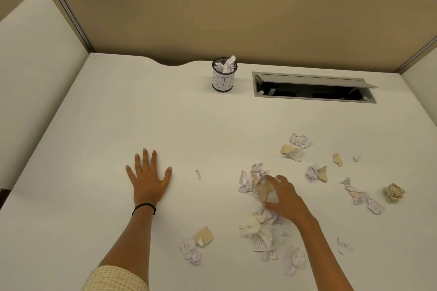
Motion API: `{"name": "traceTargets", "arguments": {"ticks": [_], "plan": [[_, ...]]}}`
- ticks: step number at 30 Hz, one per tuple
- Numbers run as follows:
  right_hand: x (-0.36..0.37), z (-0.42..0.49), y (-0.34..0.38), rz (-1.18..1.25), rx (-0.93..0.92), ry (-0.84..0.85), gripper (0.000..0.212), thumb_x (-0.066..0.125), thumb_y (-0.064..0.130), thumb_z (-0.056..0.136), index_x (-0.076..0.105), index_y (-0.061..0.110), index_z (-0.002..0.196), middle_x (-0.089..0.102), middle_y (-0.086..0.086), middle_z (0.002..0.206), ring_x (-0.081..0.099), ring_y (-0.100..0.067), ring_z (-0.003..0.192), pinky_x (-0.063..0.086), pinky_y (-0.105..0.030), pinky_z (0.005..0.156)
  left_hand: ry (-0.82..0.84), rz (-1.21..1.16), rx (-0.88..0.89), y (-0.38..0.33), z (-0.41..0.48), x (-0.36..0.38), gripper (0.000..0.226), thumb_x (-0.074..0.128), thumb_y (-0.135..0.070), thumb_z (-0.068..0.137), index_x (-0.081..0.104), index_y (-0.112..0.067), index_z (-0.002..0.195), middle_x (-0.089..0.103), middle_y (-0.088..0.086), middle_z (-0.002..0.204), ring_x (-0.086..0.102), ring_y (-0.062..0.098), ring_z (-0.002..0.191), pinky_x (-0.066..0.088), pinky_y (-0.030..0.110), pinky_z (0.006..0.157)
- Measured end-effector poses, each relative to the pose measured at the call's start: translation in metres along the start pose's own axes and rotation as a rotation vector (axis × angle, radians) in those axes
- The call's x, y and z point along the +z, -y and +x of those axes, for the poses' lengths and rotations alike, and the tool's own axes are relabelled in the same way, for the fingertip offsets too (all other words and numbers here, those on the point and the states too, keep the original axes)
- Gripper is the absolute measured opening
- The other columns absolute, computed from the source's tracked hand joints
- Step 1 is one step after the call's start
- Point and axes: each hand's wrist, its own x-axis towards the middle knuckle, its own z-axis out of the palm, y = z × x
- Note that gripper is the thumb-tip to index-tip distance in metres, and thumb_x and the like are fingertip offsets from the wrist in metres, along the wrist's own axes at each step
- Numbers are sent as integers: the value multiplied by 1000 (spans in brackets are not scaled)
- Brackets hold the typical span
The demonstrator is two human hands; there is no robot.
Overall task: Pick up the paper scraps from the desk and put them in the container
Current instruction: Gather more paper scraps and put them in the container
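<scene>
Several white and tan paper scraps lie scattered over the right half of the desk (pixel 189 125). My right hand (pixel 285 198) reaches into a cluster of scraps (pixel 250 179), its fingers curled around a tan scrap (pixel 264 190). My left hand (pixel 149 177) rests flat on the bare desk, fingers spread, holding nothing. The container (pixel 223 78), a small mesh cup with a white label, stands at the back centre with crumpled scraps poking out of its top.
An open cable hatch (pixel 312 88) is set into the desk to the right of the container. A crumpled tan ball (pixel 393 192) lies at the far right. One tiny scrap (pixel 198 173) sits between my hands. Beige partition walls enclose the desk.
</scene>
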Motion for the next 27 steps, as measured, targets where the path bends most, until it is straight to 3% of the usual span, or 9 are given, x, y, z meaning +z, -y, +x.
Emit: {"name": "traceTargets", "arguments": {"ticks": [6, 10, 15, 20, 24, 27], "plan": [[6, 3, 16, -54, -76, -153, 74, 59, 22, 90, 13, 33, 148, 11, -8, 154, 36, -22, 132, 52, -32, 86, -6, -13, -4, -1, -1, -1, 86, 8, -65, 79, 18, -17, 150, 9, 8, 159, 5, 30, 146, 1, 56, 115], [-5, 16, 28, -159, -135, -152, 76, 57, 19, 91, 9, 36, 148, 3, -7, 157, 43, -21, 126, 53, -28, 76, 0, -9, -8, -1, 0, -1, 92, -1, -73, 78, 16, -18, 150, 8, 6, 159, 4, 29, 146, -1, 55, 115], [-17, 33, 39, -313, -213, -131, 52, 50, 17, 93, 31, 27, 140, 31, -7, 143, 47, -21, 114, 52, -29, 76, 1, -8, -13, -2, 0, -2, 97, -13, -76, 76, 15, -19, 150, 6, 5, 159, 3, 28, 146, -2, 54, 116], [-24, 49, 39, -105, -230, -81, 38, 58, 13, 88, 51, 18, 125, 42, -5, 129, 55, -21, 105, 50, -30, 77, 2, 0, -19, -4, 0, -4, 100, -17, -76, 74, 15, -19, 150, 6, 5, 159, 3, 27, 146, -2, 53, 116], [-28, 69, 35, 51, -246, -89, 23, 58, 5, 86, 62, 7, 108, 52, -11, 114, 53, -17, 85, 37, -21, 69, 5, -7, -28, -4, 0, -5, 88, 1, -70, 80, 16, -19, 150, 7, 5, 159, 3, 26, 146, 1, 55, 116], [-40, 88, 36, 134, -235, -86, 14, 63, 0, 83, 68, 3, 96, 60, -17, 104, 52, -16, 80, 40, -23, 72, -3, -19, -17, -4, 1, -5, 92, -9, -73, 79, 18, -19, 149, 9, 5, 159, 5, 27, 146, 1, 54, 117]]}}
